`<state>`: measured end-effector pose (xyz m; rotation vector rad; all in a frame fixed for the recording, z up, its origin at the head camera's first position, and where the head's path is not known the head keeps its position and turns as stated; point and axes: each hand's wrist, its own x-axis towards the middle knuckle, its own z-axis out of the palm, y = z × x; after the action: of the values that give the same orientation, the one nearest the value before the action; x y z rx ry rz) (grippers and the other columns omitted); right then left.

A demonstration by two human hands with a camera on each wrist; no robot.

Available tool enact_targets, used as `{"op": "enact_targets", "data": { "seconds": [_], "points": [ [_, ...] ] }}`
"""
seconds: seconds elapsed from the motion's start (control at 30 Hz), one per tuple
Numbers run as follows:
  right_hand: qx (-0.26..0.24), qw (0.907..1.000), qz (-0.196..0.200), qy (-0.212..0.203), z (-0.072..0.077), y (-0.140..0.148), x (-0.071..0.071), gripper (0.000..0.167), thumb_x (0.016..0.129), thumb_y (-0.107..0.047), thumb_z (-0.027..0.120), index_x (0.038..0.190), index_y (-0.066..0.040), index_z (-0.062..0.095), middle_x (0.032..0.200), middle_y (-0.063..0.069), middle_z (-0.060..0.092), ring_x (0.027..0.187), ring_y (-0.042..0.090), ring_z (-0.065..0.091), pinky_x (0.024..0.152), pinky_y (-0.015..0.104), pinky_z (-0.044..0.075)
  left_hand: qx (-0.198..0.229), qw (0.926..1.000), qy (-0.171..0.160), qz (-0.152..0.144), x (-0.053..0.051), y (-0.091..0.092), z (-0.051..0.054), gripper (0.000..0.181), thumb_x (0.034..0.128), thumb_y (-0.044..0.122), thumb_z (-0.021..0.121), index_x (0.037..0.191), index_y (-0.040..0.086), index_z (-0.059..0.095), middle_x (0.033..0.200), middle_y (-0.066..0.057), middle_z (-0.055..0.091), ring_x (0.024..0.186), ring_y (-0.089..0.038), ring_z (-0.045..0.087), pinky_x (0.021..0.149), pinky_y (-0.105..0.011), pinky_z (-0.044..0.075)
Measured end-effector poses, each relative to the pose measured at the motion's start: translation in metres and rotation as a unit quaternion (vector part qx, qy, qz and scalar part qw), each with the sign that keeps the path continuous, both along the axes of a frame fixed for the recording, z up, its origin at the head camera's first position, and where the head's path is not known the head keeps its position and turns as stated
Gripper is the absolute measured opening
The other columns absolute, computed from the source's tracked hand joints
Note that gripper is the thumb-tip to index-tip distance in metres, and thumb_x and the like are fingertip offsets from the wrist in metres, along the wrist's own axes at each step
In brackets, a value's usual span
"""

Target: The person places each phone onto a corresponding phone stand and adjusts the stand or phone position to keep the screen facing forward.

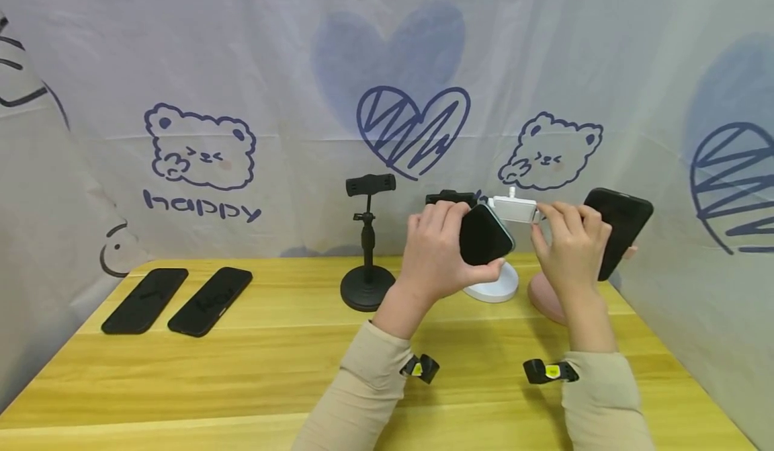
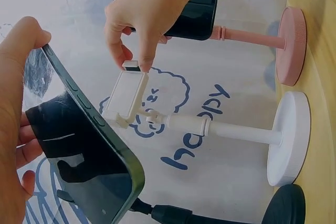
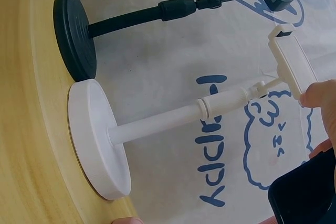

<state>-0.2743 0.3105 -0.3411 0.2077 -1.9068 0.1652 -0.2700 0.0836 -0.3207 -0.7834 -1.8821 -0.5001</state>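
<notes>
Currently, left hand (image 1: 437, 249): curled around the held phone (image 1: 484, 237), with the thumb beside its lower edge; raised above the wooden table (image 1: 242, 384), on the left of the right hand (image 1: 568, 239).
Held phone: with dark screen and pale greenish frame; tilted in the air, just beside the left end of the white clamp (image 1: 514, 210); touching it or not, cannot tell.
Right hand: pinching the right end of the white clamp between thumb and finger; near the mounted phone (image 1: 623, 226).
White clamp: at the top of the white stand (image 3: 163, 123), lying sideways.
White stand: upright on a round base, between the pink stand (image 2: 291, 45) and a black one.
Mounted phone: black, tilted, at the top of the pink stand; held in what manner, cannot tell, because of being seen from the front only.
Black stands: one upright with full view (image 1: 368, 288), left of the hands; another partly hidden behind the left hand, only with its holder (image 1: 450, 197) showing in the head view.
Lying phones: two, black (image 1: 145, 300) and (image 1: 210, 301), flat and side by side at the left of the table.
Wrists: in beige sleeves (image 1: 363, 387), with black straps (image 1: 428, 369) carrying yellow marks.
Backdrop (image 1: 290, 202): pale cloth with blue hearts, bears and the word "happy".
</notes>
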Motion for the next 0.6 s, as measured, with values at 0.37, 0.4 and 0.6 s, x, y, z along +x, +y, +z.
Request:
{"op": "enact_targets", "data": {
  "seconds": [0.37,0.4,0.6],
  "points": [
    [0.007,0.9998,0.001,0.018,0.0,0.004,-0.002,0.027,0.086,-0.01,0.07,0.111,0.0,0.067,0.11,0.02,0.064,0.105,0.04,0.046,0.08,0.053,0.03,-0.011,0.9999,-0.002,-0.005,0.0,0.013,0.0,0.078,0.0615,0.068,0.07,0.113,0.009,0.061,0.107,-0.002,0.063,0.095,-0.018,0.059,0.072,-0.034,0.045],
    [0.008,0.9998,0.0,0.018,0.0,0.004,-0.002,0.027,0.086,-0.01,0.07,0.111,0.0,0.068,0.11,0.02,0.064,0.104,0.04,0.046,0.079,0.053,0.03,-0.013,0.9999,-0.002,-0.005,0.0,0.014,-0.001,0.079,0.0614,0.069,0.069,0.112,0.009,0.061,0.107,-0.002,0.063,0.095,-0.018,0.059,0.073,-0.034,0.045],
    [0.012,0.9998,0.001,0.019,-0.001,0.003,-0.002,0.028,0.086,-0.01,0.071,0.111,0.0,0.067,0.109,0.019,0.064,0.104,0.039,0.046,0.079,0.053,0.031,-0.015,0.9999,0.003,0.006,-0.002,0.02,-0.002,0.078,0.0621,0.07,0.067,0.112,0.011,0.06,0.107,-0.001,0.062,0.094,-0.017,0.057,0.074,-0.033,0.042]
  ]
}}
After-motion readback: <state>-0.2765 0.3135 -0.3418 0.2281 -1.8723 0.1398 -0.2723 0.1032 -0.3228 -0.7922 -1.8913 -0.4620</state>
